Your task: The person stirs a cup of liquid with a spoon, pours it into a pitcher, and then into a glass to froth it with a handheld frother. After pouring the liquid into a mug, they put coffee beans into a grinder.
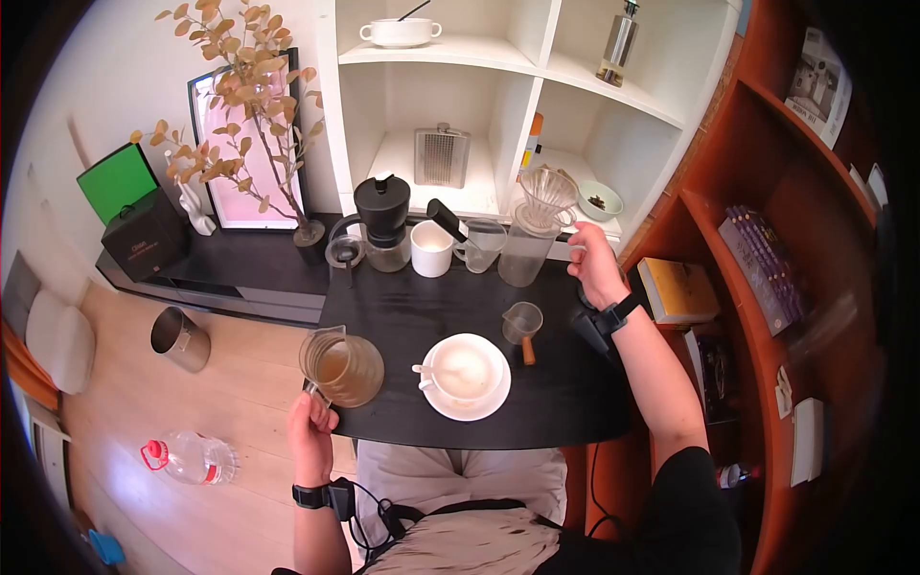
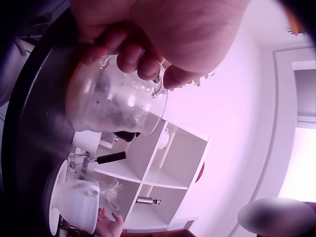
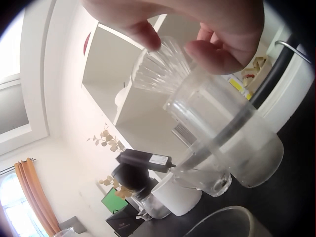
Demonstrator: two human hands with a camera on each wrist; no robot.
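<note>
My left hand (image 1: pixel 313 422) grips the handle of a ribbed clear glass pitcher (image 1: pixel 350 372) at the table's front left edge. In the left wrist view, droplets mark the pitcher (image 2: pixel 116 96). My right hand (image 1: pixel 598 266) is at the back right, thumb and fingers curved apart beside a ribbed glass coffee dripper (image 1: pixel 549 188). The dripper sits on a tall glass carafe (image 1: pixel 522 254). In the right wrist view, a fingertip overlaps the rim of the dripper (image 3: pixel 160 69). A white cup (image 1: pixel 464 371) containing a spoon stands on a white saucer (image 1: pixel 496 401) between my hands.
Behind, a black coffee grinder (image 1: pixel 383 213), a white mug (image 1: pixel 431 251), a black-handled frother (image 1: pixel 447 219) and a small glass jug (image 1: pixel 484 247) stand in a row. A wooden-handled measuring cup (image 1: pixel 523 324) lies near the cup. White shelves (image 1: pixel 441 77) rise behind; a brown bookcase (image 1: pixel 728 153) is right.
</note>
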